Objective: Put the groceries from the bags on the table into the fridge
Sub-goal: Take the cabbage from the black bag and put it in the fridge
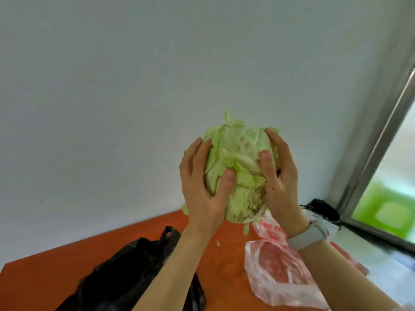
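cabbage (238,167) between both hands, above table (56,265)

Open air at twelve o'clock, only bare wall (157,75) behind. On the counter (56,261), a black bag (125,272) blocks seven o'clock and wrapped meat (278,272) five. Window frame (377,140) walls off three.
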Motion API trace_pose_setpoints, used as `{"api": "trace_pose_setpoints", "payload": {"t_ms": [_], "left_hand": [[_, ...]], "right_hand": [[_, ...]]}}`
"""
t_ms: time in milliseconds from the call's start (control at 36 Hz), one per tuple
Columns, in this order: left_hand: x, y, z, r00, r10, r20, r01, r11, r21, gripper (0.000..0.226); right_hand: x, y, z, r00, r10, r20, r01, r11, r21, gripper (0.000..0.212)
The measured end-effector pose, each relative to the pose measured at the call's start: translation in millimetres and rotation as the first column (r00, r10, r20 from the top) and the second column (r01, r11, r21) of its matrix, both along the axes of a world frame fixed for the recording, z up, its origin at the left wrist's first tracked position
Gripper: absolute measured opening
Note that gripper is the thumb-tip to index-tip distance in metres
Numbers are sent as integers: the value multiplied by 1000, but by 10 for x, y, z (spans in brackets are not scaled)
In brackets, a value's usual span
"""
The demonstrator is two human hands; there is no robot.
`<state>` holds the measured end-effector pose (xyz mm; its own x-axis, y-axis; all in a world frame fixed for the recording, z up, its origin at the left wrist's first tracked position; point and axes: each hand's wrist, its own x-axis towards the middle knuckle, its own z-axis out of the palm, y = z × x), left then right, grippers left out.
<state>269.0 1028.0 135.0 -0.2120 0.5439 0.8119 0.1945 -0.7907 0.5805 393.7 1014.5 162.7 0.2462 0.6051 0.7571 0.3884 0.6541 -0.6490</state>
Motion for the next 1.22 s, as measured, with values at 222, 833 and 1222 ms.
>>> {"api": "trace_pose_setpoints", "payload": {"t_ms": [222,833,1222], "left_hand": [[1725,-861,340,935,-349,-57,353,921,161,60],[6374,-3294,291,218,-972,-94,967,202,157,61],[9086,-4152,548,-28,-996,-82,993,-37,109,54]], "right_hand": [[1611,-1313,203,937,-344,-57,349,922,167,58],[5279,-4429,78,288,-949,-128,953,271,131,58],[7607,-5282,377,37,-988,-150,997,26,76,42]]}}
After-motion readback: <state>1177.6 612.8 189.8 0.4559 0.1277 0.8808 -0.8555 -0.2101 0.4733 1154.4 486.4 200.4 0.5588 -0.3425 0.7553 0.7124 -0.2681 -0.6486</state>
